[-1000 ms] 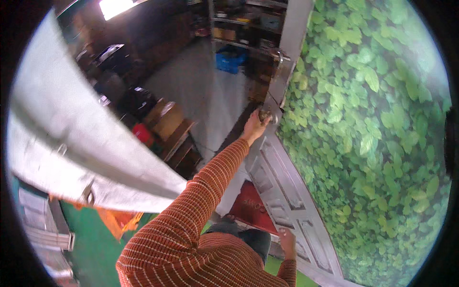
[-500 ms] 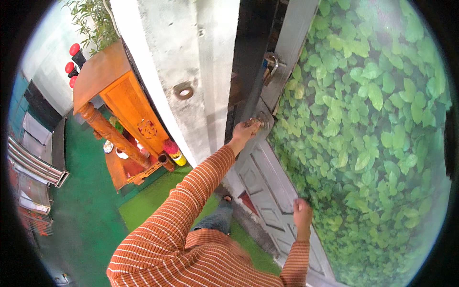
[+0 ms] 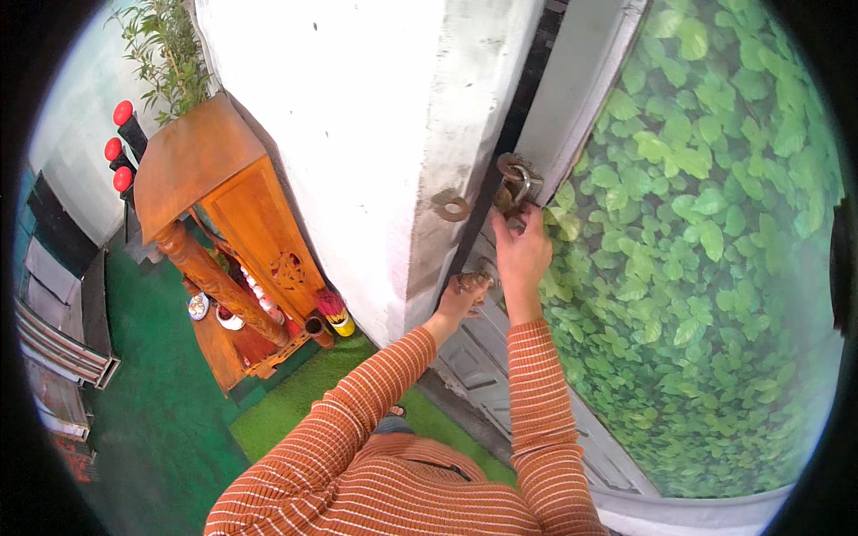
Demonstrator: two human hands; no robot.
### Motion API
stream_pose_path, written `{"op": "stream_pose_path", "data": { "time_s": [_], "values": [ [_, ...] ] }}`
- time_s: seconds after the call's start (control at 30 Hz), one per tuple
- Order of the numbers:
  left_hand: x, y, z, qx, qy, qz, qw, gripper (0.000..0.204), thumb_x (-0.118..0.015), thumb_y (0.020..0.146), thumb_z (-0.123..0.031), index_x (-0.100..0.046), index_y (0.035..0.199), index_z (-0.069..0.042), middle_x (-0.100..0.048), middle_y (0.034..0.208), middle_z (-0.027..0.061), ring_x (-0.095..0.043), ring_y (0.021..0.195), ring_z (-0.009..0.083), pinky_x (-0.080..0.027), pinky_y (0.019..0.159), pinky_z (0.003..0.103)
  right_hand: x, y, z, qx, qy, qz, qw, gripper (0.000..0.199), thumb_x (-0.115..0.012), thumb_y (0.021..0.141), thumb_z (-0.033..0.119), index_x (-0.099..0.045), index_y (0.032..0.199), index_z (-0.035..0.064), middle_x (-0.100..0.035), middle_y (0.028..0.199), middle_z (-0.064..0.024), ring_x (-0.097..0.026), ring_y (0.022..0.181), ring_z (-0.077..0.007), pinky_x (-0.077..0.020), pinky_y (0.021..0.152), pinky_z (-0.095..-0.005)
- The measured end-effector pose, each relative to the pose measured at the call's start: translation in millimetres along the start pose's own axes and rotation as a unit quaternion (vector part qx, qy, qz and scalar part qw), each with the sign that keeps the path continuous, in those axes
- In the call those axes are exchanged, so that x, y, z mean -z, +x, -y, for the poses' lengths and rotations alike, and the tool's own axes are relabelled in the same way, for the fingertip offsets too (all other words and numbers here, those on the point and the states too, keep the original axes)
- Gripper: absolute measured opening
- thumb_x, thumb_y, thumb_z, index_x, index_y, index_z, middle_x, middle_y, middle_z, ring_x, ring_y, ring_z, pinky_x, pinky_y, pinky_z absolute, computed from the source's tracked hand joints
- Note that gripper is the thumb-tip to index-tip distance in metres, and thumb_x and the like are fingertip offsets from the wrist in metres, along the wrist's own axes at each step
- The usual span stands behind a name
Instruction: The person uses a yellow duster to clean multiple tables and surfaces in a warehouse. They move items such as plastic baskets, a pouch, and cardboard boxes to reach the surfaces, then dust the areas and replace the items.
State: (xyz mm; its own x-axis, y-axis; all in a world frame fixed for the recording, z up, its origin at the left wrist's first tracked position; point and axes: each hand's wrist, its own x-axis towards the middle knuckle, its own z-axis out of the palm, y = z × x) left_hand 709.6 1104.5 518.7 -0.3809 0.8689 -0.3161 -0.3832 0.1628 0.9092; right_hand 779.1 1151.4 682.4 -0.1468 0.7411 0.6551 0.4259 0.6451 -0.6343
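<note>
A pale grey panelled door (image 3: 572, 85) stands a narrow dark gap away from a white wall edge. My left hand (image 3: 458, 304) is closed round the door knob (image 3: 483, 279), low on the door's edge. Above it, a metal padlock (image 3: 508, 198) hangs by its shackle from a rusty hasp (image 3: 518, 166) on the door. My right hand (image 3: 521, 259) grips the padlock from below with thumb and fingers, partly hiding its body. On the wall edge, level with the padlock, sticks out a rusty metal ring plate (image 3: 451, 207).
Green leaf-patterned covering (image 3: 688, 268) fills the door's upper panel. Left of the wall (image 3: 357, 134) stands an orange wooden shrine cabinet (image 3: 241, 214), with a yellow pot of pink sticks (image 3: 341, 323) beside it. Green matting (image 3: 286, 411) covers the floor. A leafy plant (image 3: 170, 62) rises behind the cabinet.
The gap between door and wall has narrowed, with my left hand still on the knob. My right hand has risen from lower down beside the door and taken hold of the padlock.
</note>
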Motion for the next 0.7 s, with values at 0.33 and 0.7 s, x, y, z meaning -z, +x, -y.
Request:
{"op": "stream_pose_path", "data": {
  "time_s": [0.33, 0.7],
  "values": [
    [14.2, 0.3, 2.9, -0.012, 0.091, -0.032, 0.995, 0.083, -0.074, 0.065, -0.049, -0.034, 0.119, 0.001, -0.053, 0.108, 0.0147, -0.058, 0.089, 0.0210, -0.051, 0.061, 0.031, -4.9, 7.6, -5.8, -0.256, 0.845, 0.174, 0.437, 0.024, -0.048, 0.090, 0.014, -0.047, 0.109, -0.0007, -0.048, 0.082, -0.0037, -0.044, 0.059, -0.0078, -0.0449, 0.054, -0.0203],
    [21.8, -25.1, -17.1, -0.014, 0.113, -0.056, 0.992, 0.075, -0.075, 0.064, -0.042, -0.041, 0.111, 0.006, -0.056, 0.102, 0.0173, -0.058, 0.088, 0.0206, -0.048, 0.072, 0.030, 21.4, 9.9, -8.9, -0.162, 0.799, 0.212, 0.539, 0.039, -0.063, 0.083, 0.020, -0.044, 0.113, 0.0022, -0.050, 0.086, -0.0046, -0.048, 0.060, -0.0107, -0.0450, 0.056, -0.0267]
  ]
}}
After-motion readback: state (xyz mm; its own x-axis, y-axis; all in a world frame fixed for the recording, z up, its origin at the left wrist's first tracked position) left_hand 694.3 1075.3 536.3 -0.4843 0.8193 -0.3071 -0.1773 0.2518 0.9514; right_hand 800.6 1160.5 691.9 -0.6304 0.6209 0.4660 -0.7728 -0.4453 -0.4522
